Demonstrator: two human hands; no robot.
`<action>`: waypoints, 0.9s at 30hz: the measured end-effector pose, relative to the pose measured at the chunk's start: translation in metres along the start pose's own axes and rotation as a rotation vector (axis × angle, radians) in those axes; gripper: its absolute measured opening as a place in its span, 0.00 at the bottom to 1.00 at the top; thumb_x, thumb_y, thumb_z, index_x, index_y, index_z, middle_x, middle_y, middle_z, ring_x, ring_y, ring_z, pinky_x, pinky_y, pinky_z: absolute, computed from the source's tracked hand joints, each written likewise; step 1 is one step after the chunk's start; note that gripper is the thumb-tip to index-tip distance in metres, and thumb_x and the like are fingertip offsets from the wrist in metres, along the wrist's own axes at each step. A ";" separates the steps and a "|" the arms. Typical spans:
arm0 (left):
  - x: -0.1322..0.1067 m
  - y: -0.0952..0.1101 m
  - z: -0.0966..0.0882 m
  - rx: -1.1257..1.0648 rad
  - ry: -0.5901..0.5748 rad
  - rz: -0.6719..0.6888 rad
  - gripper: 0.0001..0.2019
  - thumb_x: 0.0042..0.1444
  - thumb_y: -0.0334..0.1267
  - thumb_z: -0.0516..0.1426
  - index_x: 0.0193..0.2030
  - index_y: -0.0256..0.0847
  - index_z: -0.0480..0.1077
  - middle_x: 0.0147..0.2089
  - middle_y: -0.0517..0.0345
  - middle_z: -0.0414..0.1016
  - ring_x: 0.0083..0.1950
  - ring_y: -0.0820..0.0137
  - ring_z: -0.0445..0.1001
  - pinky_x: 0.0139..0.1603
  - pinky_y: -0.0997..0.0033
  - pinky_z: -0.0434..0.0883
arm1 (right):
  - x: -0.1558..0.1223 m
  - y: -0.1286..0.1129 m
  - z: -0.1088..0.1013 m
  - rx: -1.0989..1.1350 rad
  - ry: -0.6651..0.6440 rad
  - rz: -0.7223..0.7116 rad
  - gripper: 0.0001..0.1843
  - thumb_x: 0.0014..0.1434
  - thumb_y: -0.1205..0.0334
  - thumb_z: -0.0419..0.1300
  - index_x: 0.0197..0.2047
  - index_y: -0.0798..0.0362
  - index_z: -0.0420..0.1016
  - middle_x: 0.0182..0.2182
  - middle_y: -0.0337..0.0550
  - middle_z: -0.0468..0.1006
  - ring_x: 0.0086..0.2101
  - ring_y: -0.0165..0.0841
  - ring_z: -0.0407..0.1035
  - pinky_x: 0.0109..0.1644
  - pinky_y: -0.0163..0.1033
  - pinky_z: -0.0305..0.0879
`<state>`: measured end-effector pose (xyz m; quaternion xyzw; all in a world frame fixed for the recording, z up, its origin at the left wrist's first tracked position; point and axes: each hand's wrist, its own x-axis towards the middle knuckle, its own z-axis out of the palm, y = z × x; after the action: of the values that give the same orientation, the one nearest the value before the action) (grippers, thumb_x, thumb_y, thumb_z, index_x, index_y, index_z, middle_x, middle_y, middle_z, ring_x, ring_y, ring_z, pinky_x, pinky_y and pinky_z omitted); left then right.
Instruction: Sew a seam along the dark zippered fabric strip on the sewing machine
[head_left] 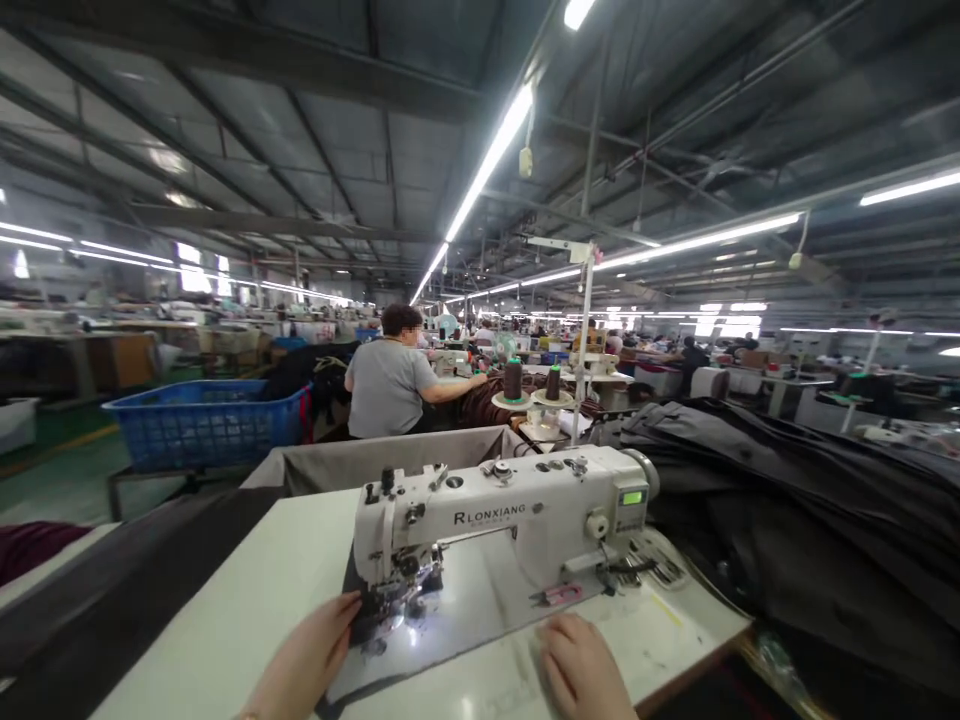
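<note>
A white sewing machine [487,510] stands on a pale table in front of me, its lamp lighting the needle area. My left hand [319,650] is at the needle end, its fingers pressed together at the edge of a piece of dark fabric [364,630] beside the presser foot. To the right, my right hand [581,665] rests curled on the table near its front edge; its palm side is hidden, so whether anything lies in it does not show. Just beyond it lie small pink-handled thread snips [559,596], touched by neither hand.
Dark fabric [787,530] is heaped high on the right. More dark cloth [150,590] runs along the table's left side. Behind the machine are a grey cloth-lined bin [390,450], thread cones [513,380] and a seated co-worker [390,385]. A blue basket [210,425] stands left.
</note>
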<state>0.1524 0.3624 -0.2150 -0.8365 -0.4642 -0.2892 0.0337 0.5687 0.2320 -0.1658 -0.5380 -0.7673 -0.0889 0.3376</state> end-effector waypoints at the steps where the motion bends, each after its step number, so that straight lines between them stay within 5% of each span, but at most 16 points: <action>1: 0.000 -0.001 0.001 0.005 0.005 0.008 0.20 0.59 0.36 0.48 0.53 0.52 0.74 0.56 0.57 0.74 0.55 0.57 0.74 0.58 0.57 0.73 | -0.007 0.011 0.001 -0.002 0.026 -0.020 0.16 0.57 0.68 0.51 0.43 0.42 0.74 0.39 0.45 0.78 0.39 0.40 0.72 0.42 0.46 0.70; 6: 0.002 -0.003 0.001 0.044 0.031 0.039 0.19 0.58 0.35 0.49 0.53 0.50 0.75 0.56 0.56 0.74 0.55 0.59 0.75 0.58 0.61 0.73 | -0.021 0.027 0.008 -0.018 0.099 -0.017 0.16 0.58 0.69 0.51 0.42 0.41 0.75 0.39 0.44 0.79 0.39 0.39 0.74 0.41 0.44 0.73; 10: 0.003 -0.005 0.002 0.064 0.008 0.030 0.19 0.62 0.38 0.48 0.54 0.46 0.74 0.57 0.55 0.73 0.55 0.61 0.74 0.58 0.61 0.72 | -0.015 0.019 0.007 -0.057 0.015 -0.007 0.13 0.60 0.67 0.52 0.43 0.48 0.76 0.40 0.47 0.78 0.41 0.39 0.73 0.42 0.46 0.73; 17: -0.003 -0.020 0.011 -0.007 -0.192 0.056 0.24 0.66 0.45 0.44 0.63 0.36 0.63 0.66 0.46 0.62 0.65 0.56 0.62 0.67 0.49 0.59 | -0.010 0.015 -0.030 0.008 -0.160 0.044 0.13 0.62 0.65 0.53 0.47 0.50 0.75 0.46 0.47 0.76 0.48 0.38 0.69 0.52 0.47 0.67; 23: 0.004 -0.014 0.008 0.012 -0.165 0.116 0.23 0.65 0.45 0.43 0.62 0.40 0.64 0.66 0.46 0.62 0.66 0.55 0.61 0.66 0.47 0.61 | 0.012 0.068 -0.095 -0.121 -0.022 0.264 0.16 0.66 0.60 0.48 0.49 0.52 0.74 0.47 0.50 0.74 0.50 0.36 0.67 0.56 0.42 0.64; 27: 0.007 0.003 -0.004 0.026 -0.180 0.050 0.22 0.67 0.41 0.42 0.61 0.38 0.66 0.64 0.46 0.65 0.65 0.56 0.63 0.65 0.48 0.61 | 0.032 0.115 -0.113 -0.170 0.179 0.366 0.18 0.64 0.56 0.48 0.43 0.56 0.75 0.39 0.56 0.75 0.41 0.41 0.69 0.40 0.44 0.68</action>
<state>0.1553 0.3646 -0.2073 -0.8699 -0.4480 -0.2060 0.0101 0.7125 0.2470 -0.0863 -0.6846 -0.6137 -0.1378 0.3684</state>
